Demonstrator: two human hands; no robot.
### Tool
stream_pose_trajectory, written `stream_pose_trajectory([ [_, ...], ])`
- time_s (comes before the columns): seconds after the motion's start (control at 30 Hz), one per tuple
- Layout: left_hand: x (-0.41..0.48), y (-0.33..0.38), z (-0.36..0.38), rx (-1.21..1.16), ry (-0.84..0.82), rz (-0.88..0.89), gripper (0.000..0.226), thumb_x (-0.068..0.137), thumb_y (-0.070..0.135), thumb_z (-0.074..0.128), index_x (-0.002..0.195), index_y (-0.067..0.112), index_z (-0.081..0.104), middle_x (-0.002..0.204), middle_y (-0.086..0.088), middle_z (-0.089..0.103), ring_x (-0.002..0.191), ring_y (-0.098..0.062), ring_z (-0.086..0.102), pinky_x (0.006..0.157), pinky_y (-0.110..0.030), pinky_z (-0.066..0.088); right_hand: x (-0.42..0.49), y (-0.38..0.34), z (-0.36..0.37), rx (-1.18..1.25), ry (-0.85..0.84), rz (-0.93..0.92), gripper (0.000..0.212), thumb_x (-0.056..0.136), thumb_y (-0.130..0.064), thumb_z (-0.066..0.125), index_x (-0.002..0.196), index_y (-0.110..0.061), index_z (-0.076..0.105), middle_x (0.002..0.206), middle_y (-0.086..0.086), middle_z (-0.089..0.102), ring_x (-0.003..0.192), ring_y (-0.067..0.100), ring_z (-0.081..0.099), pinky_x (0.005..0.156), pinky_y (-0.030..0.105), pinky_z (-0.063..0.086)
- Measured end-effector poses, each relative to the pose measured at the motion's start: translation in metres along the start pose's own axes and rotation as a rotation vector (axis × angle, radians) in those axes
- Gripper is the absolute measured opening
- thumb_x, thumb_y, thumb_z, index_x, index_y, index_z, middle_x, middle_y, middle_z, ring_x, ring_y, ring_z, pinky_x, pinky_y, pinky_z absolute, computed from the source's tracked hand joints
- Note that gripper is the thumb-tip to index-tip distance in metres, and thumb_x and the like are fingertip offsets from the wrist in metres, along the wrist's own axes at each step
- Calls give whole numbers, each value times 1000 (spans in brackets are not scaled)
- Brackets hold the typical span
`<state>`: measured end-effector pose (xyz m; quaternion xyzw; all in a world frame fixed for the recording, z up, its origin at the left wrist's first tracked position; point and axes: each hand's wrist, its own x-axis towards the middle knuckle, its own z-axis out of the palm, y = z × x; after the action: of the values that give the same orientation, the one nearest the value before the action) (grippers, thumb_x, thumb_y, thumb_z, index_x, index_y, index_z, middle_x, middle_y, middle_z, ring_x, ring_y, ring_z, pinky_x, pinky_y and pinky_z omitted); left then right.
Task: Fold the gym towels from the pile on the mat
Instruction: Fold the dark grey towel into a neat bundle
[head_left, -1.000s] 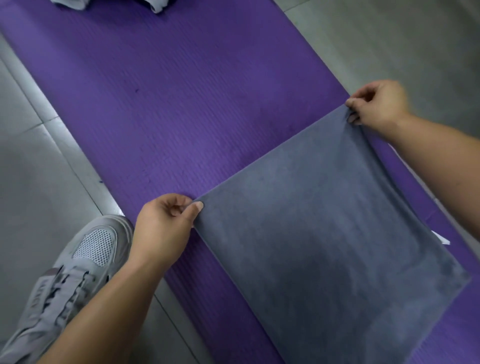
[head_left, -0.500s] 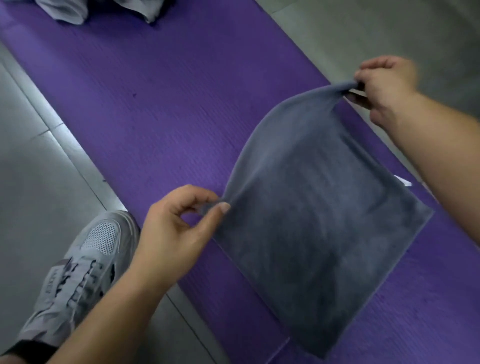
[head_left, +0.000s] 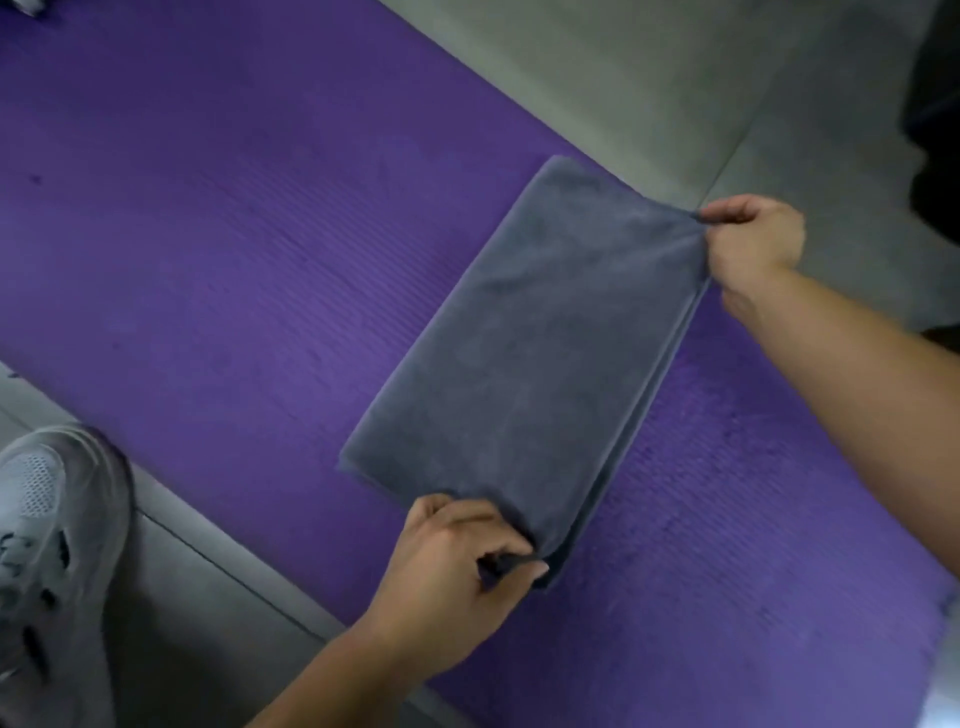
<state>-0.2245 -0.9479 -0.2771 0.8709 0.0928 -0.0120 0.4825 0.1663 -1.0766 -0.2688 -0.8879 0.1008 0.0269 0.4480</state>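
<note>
A grey towel (head_left: 524, 353) lies folded into a narrow rectangle on the purple mat (head_left: 234, 260), its layered open edges along the right side. My left hand (head_left: 457, 577) pinches the near right corner of the towel between thumb and fingers. At the far right corner, my right hand (head_left: 753, 244) pinches the cloth and holds it just above the mat's edge. The pile of towels is almost out of view at the top left.
Grey tiled floor (head_left: 649, 67) borders the mat on both sides. A grey sneaker (head_left: 47, 545) stands on the floor at the lower left. A dark object (head_left: 935, 130) sits at the right edge of the view.
Both hands have carried the towel's left edge up and over to the right, laying it down on the opposite edge. The towel went from a flat square to a folded narrow rectangle.
</note>
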Motion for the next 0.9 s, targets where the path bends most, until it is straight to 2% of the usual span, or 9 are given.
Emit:
stream_pose_trajectory([
  [0.27, -18, -1, 44, 210, 88, -2, 21, 82, 54, 67, 80, 36, 75, 79, 21, 64, 78, 1, 58, 86, -35, 38, -2, 55, -10, -169, 8, -21, 35, 78, -1, 48, 75, -27, 71, 89, -5, 73, 83, 5, 66, 76, 17, 53],
  [0.37, -20, 1, 56, 276, 67, -17, 26, 82, 58, 64, 78, 35, 76, 78, 20, 65, 78, -4, 59, 82, -36, 36, -8, 47, -11, -233, -19, -38, 41, 80, 1, 44, 89, -23, 75, 95, -2, 72, 87, 7, 63, 75, 15, 47],
  [0.43, -18, 4, 57, 293, 40, -29, 35, 84, 64, 60, 79, 34, 76, 77, 20, 65, 78, -4, 59, 82, -38, 36, -16, 43, -11, -329, -66, -91, 39, 85, -2, 44, 99, -20, 76, 111, 2, 70, 98, 11, 63, 83, 14, 43],
  [0.53, -8, 10, 46, 292, 71, -43, 36, 94, 59, 51, 83, 33, 73, 83, 20, 66, 83, -4, 59, 86, -38, 39, -36, 46, -12, -577, -101, -231, 31, 94, -19, 49, 117, -19, 71, 142, 9, 49, 133, 26, 43, 109, 29, 35],
  [0.6, 2, 6, 34, 354, 145, -65, 29, 93, 51, 51, 103, 34, 71, 113, 13, 65, 108, -15, 59, 97, -39, 36, -57, 48, -12, -708, -127, -370, 36, 97, -34, 49, 126, -21, 65, 155, 9, 34, 146, 31, 25, 119, 45, 25],
  [0.63, 8, 2, 27, 412, 159, -107, 35, 93, 50, 51, 119, 32, 67, 135, 5, 57, 127, -21, 51, 108, -42, 31, -69, 49, -11, -738, -187, -445, 41, 98, -39, 48, 133, -21, 60, 161, 9, 27, 150, 32, 17, 121, 50, 20],
  [0.7, 19, -12, 14, 534, 110, -220, 58, 93, 53, 51, 145, 29, 46, 164, -9, 23, 153, -29, 16, 124, -50, 9, -87, 56, -8, -797, -353, -520, 55, 101, -48, 42, 150, -23, 42, 168, 6, 12, 155, 30, 2, 124, 53, 11],
  [0.77, 24, -26, 6, 639, 51, -280, 75, 94, 61, 43, 158, 27, 24, 169, -15, -3, 156, -29, -9, 124, -55, -5, -95, 66, -4, -863, -454, -530, 65, 102, -54, 34, 159, -24, 22, 169, 5, 0, 155, 27, -8, 125, 52, 2],
  [0.9, 18, -43, -1, 758, -25, -289, 81, 96, 72, 20, 163, 28, 4, 169, -14, -12, 155, -28, -17, 125, -57, -1, -97, 74, 1, -985, -482, -539, 71, 102, -59, 23, 162, -24, 6, 169, 6, -11, 154, 29, -14, 125, 52, -5],
])
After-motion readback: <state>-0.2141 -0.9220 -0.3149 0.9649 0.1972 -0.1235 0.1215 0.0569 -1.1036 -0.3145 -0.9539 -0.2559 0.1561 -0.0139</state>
